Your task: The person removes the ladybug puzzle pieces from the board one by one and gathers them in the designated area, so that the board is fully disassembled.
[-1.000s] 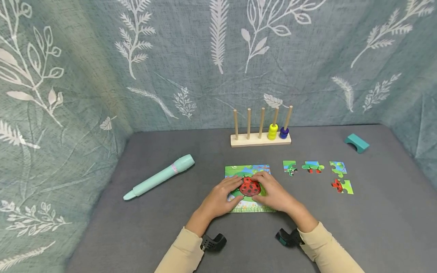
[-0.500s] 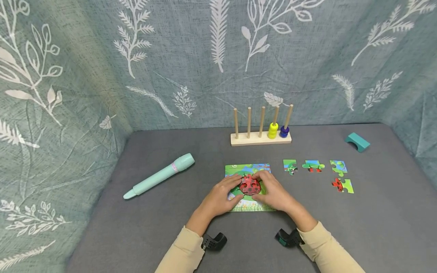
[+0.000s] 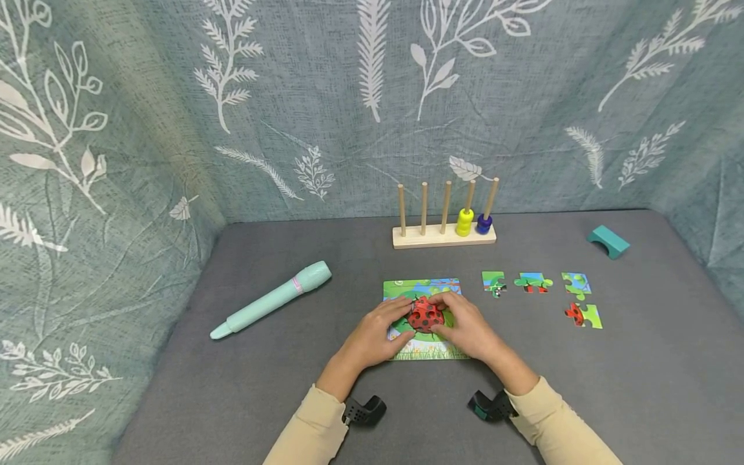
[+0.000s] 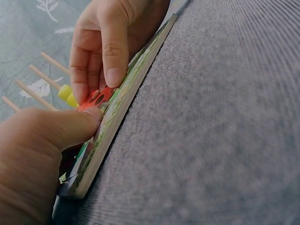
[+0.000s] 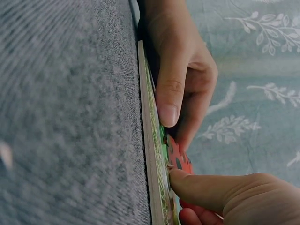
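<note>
A ladybug puzzle board (image 3: 430,353) lies flat on the grey table, with both hands over it. Red, black-spotted jigsaw puzzle pieces (image 3: 425,316) sit between the hands, over the middle of the board. From the right, my right hand (image 3: 467,328) pinches the red edge between thumb and fingers. My left hand (image 3: 374,332) holds the opposite edge, its thumb low and fingers above. In the left wrist view a red spotted piece (image 4: 96,97) stands tilted up from the board between the thumbs. The left fingers are partly hidden there.
Several loose jigsaw pieces (image 3: 533,283) lie to the right of the board. Behind it stands a wooden peg stacker (image 3: 443,240) with yellow and blue beads. A mint-green marker-shaped object (image 3: 273,302) lies at left, a teal arch block (image 3: 608,241) at far right.
The right thumb has shifted slightly inward and up onto the red pieces. Their surface tilts and catches light differently. The left hand stays almost still.
</note>
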A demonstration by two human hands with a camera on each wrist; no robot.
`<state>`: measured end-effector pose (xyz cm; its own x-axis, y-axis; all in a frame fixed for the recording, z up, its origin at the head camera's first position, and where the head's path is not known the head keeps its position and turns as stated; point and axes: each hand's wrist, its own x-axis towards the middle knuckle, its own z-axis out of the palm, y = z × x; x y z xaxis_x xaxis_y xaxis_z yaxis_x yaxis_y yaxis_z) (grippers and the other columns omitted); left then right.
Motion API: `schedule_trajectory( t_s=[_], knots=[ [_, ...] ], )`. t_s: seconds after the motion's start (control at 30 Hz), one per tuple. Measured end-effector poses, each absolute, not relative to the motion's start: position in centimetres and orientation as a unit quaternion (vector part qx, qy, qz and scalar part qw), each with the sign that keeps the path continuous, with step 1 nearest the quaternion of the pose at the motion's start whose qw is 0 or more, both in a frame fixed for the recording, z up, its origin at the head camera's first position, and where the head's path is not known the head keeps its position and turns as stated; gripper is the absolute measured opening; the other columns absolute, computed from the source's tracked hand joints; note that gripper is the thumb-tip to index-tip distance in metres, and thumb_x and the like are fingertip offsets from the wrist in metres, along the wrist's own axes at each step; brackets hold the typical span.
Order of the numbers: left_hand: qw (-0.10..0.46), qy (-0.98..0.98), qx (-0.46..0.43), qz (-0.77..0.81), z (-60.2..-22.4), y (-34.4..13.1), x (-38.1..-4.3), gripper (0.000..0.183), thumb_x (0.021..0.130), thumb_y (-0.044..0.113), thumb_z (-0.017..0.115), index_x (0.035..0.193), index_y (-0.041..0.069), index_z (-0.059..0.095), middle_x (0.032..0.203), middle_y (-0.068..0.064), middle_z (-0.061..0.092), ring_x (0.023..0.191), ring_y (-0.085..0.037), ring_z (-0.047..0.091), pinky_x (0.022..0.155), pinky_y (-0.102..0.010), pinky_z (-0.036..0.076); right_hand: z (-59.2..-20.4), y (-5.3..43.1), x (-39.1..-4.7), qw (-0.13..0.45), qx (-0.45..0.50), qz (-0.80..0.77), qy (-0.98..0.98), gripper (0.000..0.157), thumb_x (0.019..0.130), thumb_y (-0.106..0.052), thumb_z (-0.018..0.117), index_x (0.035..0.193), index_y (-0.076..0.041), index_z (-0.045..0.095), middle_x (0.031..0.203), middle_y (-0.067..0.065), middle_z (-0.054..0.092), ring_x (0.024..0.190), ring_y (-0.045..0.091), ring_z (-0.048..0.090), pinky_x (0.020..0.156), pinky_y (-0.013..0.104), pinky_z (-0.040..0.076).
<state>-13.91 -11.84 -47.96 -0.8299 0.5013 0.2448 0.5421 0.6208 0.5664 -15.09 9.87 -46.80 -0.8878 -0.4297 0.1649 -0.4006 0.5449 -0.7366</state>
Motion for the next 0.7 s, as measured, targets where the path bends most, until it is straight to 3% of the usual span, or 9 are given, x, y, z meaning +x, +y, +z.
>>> schedule_trajectory(
  t_s=[0.7],
  knots=[
    [0.022, -0.904, -0.28, -0.323, -47.8, -11.5, -14.2, 0.049, 0.088, 0.025, 0.067, 0.13, 0.003, 0.058, 0.138, -0.01, 0.054, 0.132, -0.024, 0.046, 0.115, -0.038, 0.035, -45.4, 12.8, -16.7, 0.031, -0.256, -0.404, 0.878, 0.039, 0.082, -0.008, 0.073, 0.119, -0.003, 0.06, 0.115, 0.012, 0.062, 0.104, 0.028, 0.063, 0.089, 0.046, 0.053]
  ],
)
